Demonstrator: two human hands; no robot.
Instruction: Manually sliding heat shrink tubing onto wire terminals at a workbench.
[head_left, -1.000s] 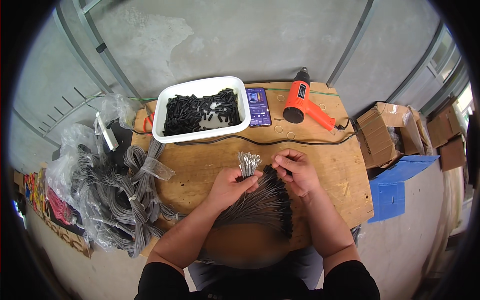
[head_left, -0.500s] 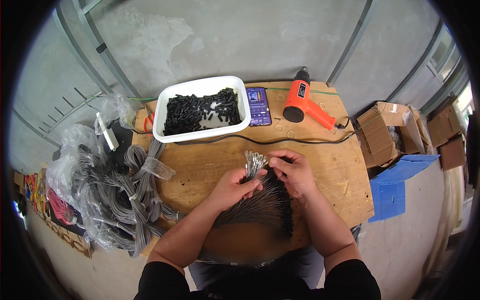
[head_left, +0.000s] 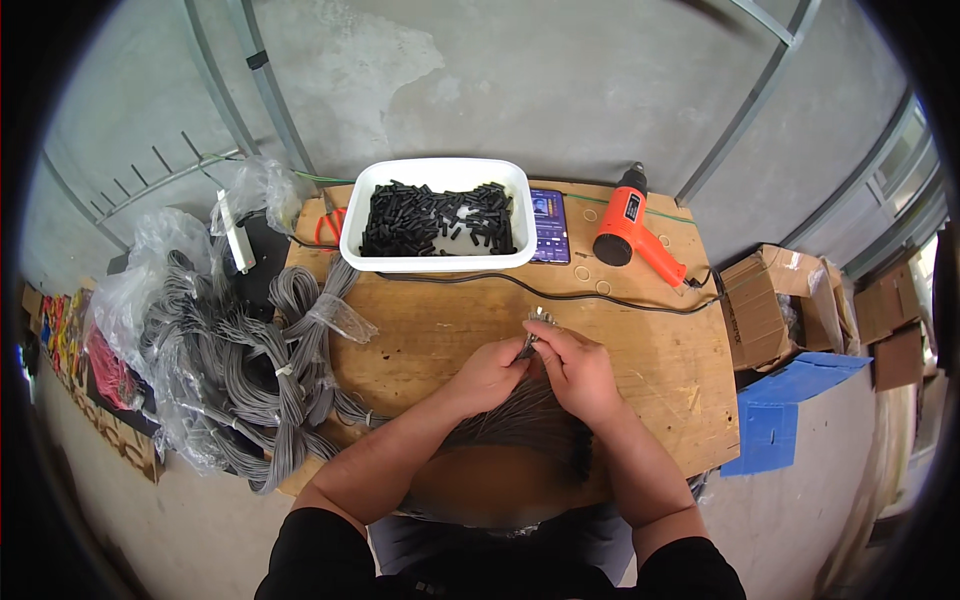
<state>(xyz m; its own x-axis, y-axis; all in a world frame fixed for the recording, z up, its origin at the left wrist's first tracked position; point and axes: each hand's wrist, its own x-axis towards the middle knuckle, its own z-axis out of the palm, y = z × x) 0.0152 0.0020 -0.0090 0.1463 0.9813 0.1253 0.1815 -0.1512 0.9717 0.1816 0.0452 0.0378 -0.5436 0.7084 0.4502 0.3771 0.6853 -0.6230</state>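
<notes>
A bundle of thin grey wires (head_left: 510,405) fans out over the table's near side, its shiny metal terminal ends gathered upward. My left hand (head_left: 492,375) is closed round the wires just below those ends. From the other side, the closed thumb and fingers of my right hand (head_left: 578,372) press on the same bunch. Only the tips of the metal terminals (head_left: 540,315) show above my fingers. Black sleeves (head_left: 580,450) edge the fan of wires beside my right wrist. Beyond my hands, a white plastic tub (head_left: 440,264) holds many short black tubes.
An orange heat gun (head_left: 655,255) lies at the back right, by a phone (head_left: 550,228). A black cable (head_left: 520,285) crosses the wooden table (head_left: 660,350). Coiled grey wires (head_left: 270,370) and plastic bags heap up at left. Red-handled pliers (head_left: 331,226) sit behind. Cardboard boxes (head_left: 755,310) stand right.
My right hand has closed in against the bundle, and both hands now cover most of the metal ends that stood fanned before. The whole view has shifted slightly.
</notes>
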